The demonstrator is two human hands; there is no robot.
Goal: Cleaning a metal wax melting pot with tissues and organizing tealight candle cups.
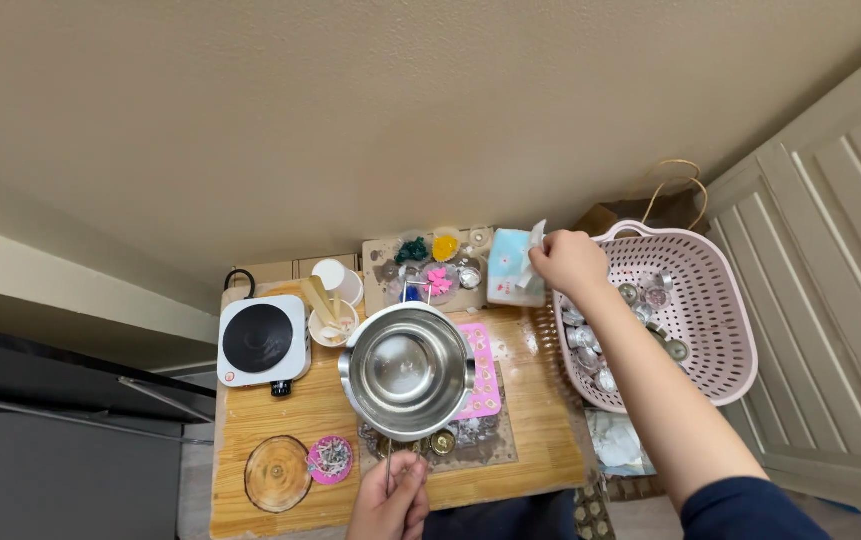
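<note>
We see a small wooden table [280, 420] by a tan wall, the left hand [388, 505] gripping a silver pot [405, 370], the right hand [568, 262] pinching a tissue [535, 238].

Steel pot [406, 370] blocks table centre; bare wood [540, 450] lies free at front right.

The left hand [388, 500] grips the thin handle of a round stainless-steel pot [406, 371], held above the wooden worktop [280, 415] and over a pink silicone mould mat [483, 372]. The right hand [568, 262] pinches a white tissue [534, 243] at the top of a pale blue tissue box [509, 266]. Just right of it is a pink perforated plastic basket [720, 300] holding small metal cups. A white single-burner hotplate [263, 341] sits at the worktop's left, a round wooden slice coaster [276, 472] near the front.
</note>
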